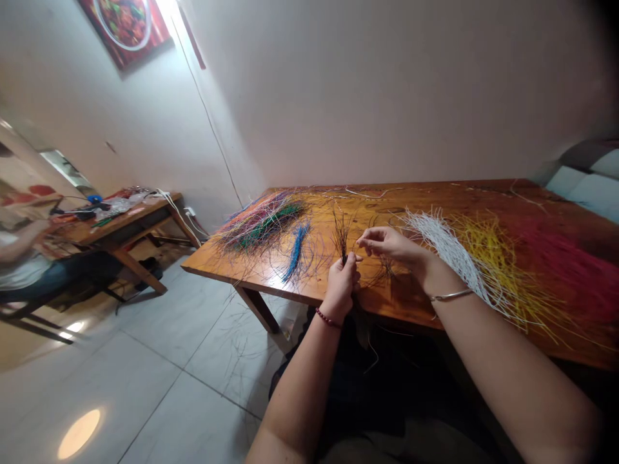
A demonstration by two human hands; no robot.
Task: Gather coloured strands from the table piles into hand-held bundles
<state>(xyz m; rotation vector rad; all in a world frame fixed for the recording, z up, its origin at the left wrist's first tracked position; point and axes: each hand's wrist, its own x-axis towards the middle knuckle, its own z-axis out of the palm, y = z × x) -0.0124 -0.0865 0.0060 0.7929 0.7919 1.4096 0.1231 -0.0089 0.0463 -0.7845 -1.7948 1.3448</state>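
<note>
A red food picture (pixel 126 26) hangs on the wall (pixel 362 96) at the left, near a bright light (pixel 167 6), with a thin cord (pixel 209 121) running down. Farther left, a person (pixel 24 235) in a white top (pixel 20 267) sits on a dark chair (pixel 36 328) at a cluttered wooden table (pixel 126 222). Pale tiles cover the floor (pixel 155 399).

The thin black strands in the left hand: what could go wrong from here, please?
If the left hand loosens its grip, the thin black strands, which fan out at the top, might slip apart. The right forearm lies close to the loose white strands and could sweep them into the neighbouring yellow strands.
</note>
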